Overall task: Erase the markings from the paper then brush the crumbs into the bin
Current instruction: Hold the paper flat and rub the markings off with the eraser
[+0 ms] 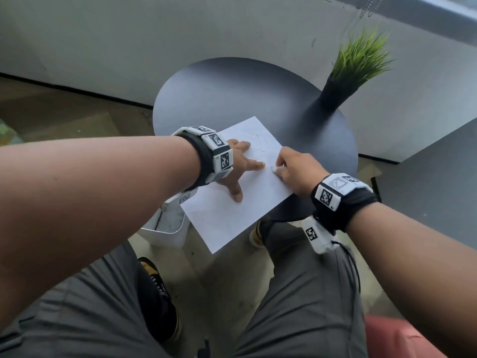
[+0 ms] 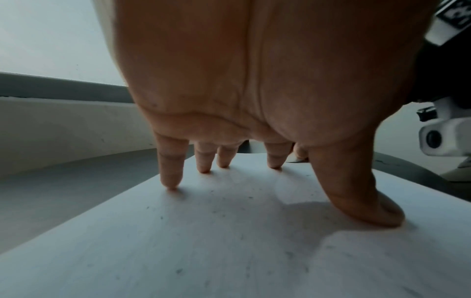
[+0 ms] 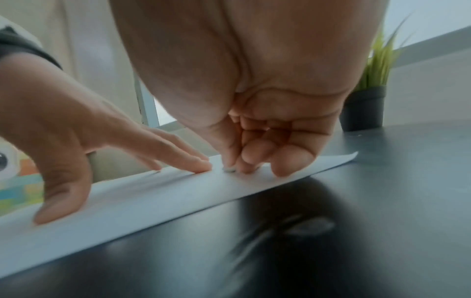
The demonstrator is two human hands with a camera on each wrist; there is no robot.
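A white sheet of paper (image 1: 232, 202) lies on the round dark table (image 1: 219, 94), its near corner hanging over the edge. Faint pencil lines (image 1: 255, 140) mark its far part. My left hand (image 1: 241, 169) presses the sheet with spread straight fingers (image 2: 170, 177). My right hand (image 1: 286, 166) pinches a small grey eraser (image 3: 229, 170) with curled fingers and holds its tip on the paper beside the left index finger (image 3: 196, 164). Dark crumbs (image 2: 211, 203) speckle the sheet. A white bin (image 1: 167, 228) stands on the floor under the table's left edge.
A black pot with green grass (image 1: 343, 81) stands at the table's back right. A grey wall runs behind the table. A dark surface (image 1: 438, 182) is at the right. My legs and shoes (image 1: 160, 301) are below the table edge.
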